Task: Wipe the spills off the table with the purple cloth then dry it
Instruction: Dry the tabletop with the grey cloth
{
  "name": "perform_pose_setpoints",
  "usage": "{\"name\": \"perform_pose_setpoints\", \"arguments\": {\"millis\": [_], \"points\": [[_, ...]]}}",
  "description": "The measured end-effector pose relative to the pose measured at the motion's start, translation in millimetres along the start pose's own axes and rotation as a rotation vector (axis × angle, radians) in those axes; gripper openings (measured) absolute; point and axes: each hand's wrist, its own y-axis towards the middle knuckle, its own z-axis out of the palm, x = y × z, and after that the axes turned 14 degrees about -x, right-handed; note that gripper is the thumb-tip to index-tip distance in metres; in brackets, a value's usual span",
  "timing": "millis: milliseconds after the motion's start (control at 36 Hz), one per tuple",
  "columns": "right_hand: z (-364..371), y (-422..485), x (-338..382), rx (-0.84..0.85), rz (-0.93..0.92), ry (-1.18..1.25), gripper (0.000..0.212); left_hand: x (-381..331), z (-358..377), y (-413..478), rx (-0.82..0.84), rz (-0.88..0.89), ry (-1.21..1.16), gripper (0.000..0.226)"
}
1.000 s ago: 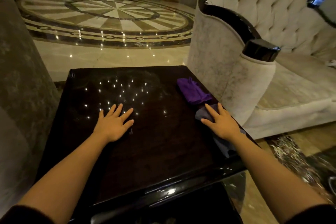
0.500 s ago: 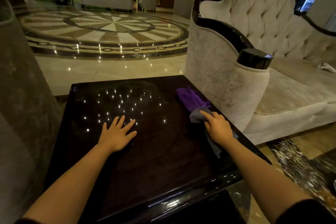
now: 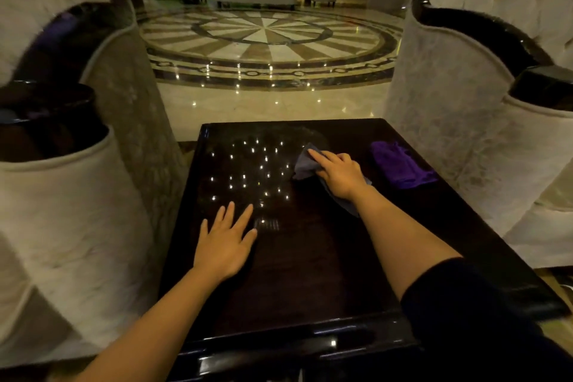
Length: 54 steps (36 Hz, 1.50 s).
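Note:
A dark glossy table (image 3: pixel 310 273) fills the middle of the view, with hazy smears and ceiling-light reflections on its far half. My right hand (image 3: pixel 339 175) presses a grey-blue cloth (image 3: pixel 305 164) flat on the table's far middle, fingers pointing left. The purple cloth (image 3: pixel 400 164) lies bunched at the far right edge, apart from both hands. My left hand (image 3: pixel 226 242) rests flat on the table at the near left, fingers spread, holding nothing.
Cream upholstered armchairs with dark wooden trim flank the table, one on the left (image 3: pixel 62 195) and one on the right (image 3: pixel 496 133). Beyond the table is polished marble floor (image 3: pixel 263 37) with a round inlay.
My right hand has slid the grey-blue cloth from the table's right edge leftward to the far middle. The camera view has swung, so the left armchair shows. My left hand stays flat.

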Motion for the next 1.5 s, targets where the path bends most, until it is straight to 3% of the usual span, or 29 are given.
{"name": "perform_pose_setpoints", "arguments": {"millis": [111, 222, 500, 1111, 1278, 1500], "points": [[24, 4, 13, 0.149, 0.089, 0.024, 0.050, 3, 2, -11, 0.029, 0.006, 0.062, 0.054], [33, 2, 17, 0.137, 0.123, -0.009, 0.050, 5, 5, -14, 0.035, 0.043, 0.126, 0.054], [34, -34, 33, 0.067, -0.095, 0.008, 0.033, 2, 5, -14, 0.025, 0.053, 0.158, 0.055], [-34, -229, 31, 0.177, -0.394, 0.076, 0.037, 0, -1, -20, 0.038, 0.067, 0.134, 0.054], [-55, -220, 12, 0.172, -0.337, 0.143, 0.031, 0, -2, -19, 0.034, 0.071, 0.127, 0.055], [-76, -121, -23, -0.121, -0.039, 0.205, 0.036, 3, 4, -14, 0.035, 0.068, 0.125, 0.055]]}}
